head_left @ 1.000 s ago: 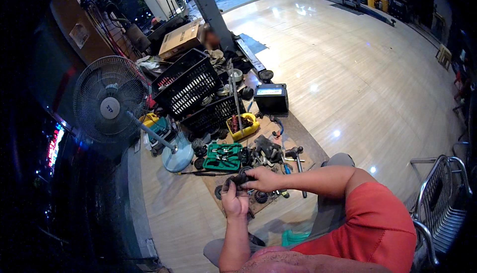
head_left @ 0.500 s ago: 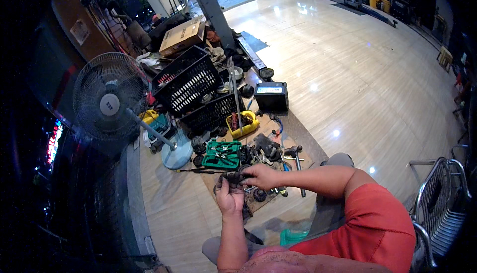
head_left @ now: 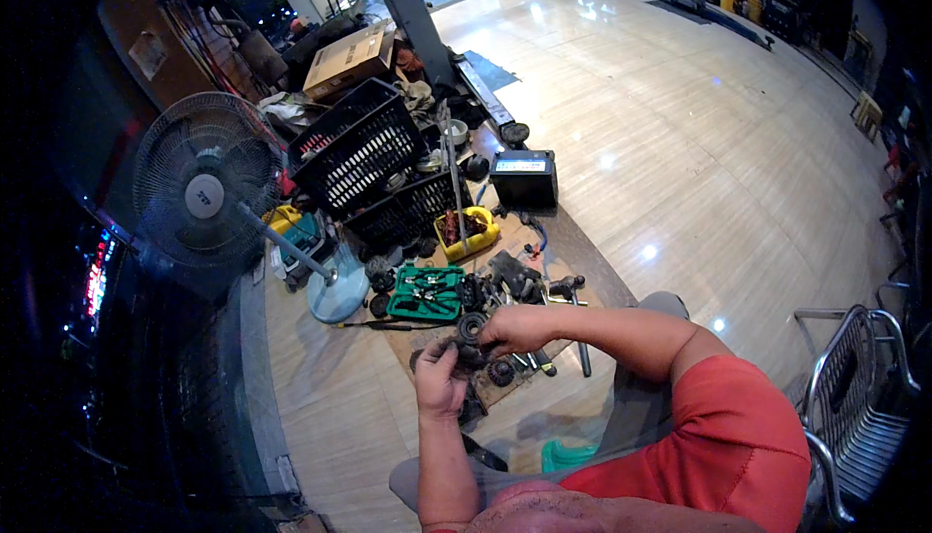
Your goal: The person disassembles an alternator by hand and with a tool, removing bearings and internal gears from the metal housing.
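Observation:
My left hand (head_left: 439,380) and my right hand (head_left: 515,329) meet over a piece of cardboard (head_left: 427,344) on the floor, both gripping a dark, greasy metal part (head_left: 468,349) between them. The part is small and mostly hidden by my fingers. Black gear-like rings (head_left: 500,371) lie just under my hands, and a round black ring (head_left: 473,324) sits beside my right fingers. A green tool tray (head_left: 425,292) with pliers lies just beyond my hands.
A standing fan (head_left: 206,193) is at left. Black plastic crates (head_left: 359,159), a yellow tub (head_left: 468,230) and a black battery box (head_left: 523,179) stand behind the tools. A hammer (head_left: 580,324) lies at right. A metal chair (head_left: 859,407) is far right.
Both hands stay together on the dark part, shifting slightly as they work it. The view tilted a little; nothing else moved.

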Motion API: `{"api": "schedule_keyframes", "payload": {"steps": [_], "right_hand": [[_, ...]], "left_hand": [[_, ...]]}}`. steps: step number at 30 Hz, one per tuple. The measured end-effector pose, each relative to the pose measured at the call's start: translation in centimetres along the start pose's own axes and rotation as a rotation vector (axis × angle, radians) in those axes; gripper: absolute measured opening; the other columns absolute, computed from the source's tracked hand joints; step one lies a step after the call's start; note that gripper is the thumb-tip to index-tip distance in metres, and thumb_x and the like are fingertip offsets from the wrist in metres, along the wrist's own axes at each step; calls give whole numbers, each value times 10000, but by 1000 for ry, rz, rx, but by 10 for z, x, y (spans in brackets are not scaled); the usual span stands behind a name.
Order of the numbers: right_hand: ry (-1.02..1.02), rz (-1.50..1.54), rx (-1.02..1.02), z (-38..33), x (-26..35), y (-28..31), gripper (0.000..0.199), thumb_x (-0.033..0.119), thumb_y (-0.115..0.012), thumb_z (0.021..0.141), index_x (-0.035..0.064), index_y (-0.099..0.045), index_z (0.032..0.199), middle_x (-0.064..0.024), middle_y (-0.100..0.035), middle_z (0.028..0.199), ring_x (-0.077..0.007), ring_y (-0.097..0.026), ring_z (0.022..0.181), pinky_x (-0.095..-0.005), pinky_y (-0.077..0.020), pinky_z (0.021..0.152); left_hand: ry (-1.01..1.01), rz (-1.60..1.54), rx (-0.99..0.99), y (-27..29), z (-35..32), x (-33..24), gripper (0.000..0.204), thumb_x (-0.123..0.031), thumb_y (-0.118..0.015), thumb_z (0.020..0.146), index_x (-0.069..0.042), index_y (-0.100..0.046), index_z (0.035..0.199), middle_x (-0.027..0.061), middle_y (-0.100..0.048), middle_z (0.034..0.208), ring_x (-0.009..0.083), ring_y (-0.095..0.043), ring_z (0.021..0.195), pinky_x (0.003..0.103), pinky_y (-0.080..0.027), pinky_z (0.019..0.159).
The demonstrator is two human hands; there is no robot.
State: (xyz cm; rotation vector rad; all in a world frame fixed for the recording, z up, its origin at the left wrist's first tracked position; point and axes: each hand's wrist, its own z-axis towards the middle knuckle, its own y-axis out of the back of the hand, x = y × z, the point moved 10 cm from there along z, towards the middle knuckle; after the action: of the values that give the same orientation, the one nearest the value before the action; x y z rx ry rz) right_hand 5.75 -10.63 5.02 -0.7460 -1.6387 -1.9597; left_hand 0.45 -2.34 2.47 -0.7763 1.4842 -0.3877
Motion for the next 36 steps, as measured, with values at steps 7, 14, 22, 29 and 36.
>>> {"api": "schedule_keyframes", "payload": {"steps": [7,14,22,29,36], "right_hand": [[-91,-257,91,-2,-17,-13,185,209,-624,790,27,-619,822,-183,-639,791,-403,-620,773,-504,-478,660],[-97,-317,18,1,-23,-8,154,185,-598,797,32,-601,786,-179,-628,761,-402,-617,759,-502,-474,653],[-226,-294,-60,2,-22,0,203,224,-634,815,27,-587,823,-190,-626,808,-403,-610,794,-497,-476,689],[-262,-99,-274,5,-16,13,193,193,-614,834,1,-599,839,-229,-611,808,-430,-592,799,-500,-468,687],[-355,204,-320,3,-31,-1,164,142,-632,886,-17,-624,922,-109,-612,736,-198,-569,668,-335,-473,612]], "left_hand": [[202,647,89,-4,-1,27,164,-44,-591,896,46,-664,1012,55,-687,896,130,-639,799,269,-512,733],[234,1278,118,-15,-7,31,240,-138,-620,867,47,-664,1013,117,-708,887,183,-649,792,317,-496,742],[38,1404,-33,3,2,26,249,-183,-598,850,15,-669,984,230,-660,824,351,-660,770,409,-496,707],[-113,1254,-295,16,-2,1,240,-182,-583,856,22,-662,952,219,-658,806,370,-659,789,403,-496,690],[-204,907,-376,29,0,0,258,-169,-559,883,35,-652,1012,209,-676,842,286,-676,782,368,-499,700]]}}
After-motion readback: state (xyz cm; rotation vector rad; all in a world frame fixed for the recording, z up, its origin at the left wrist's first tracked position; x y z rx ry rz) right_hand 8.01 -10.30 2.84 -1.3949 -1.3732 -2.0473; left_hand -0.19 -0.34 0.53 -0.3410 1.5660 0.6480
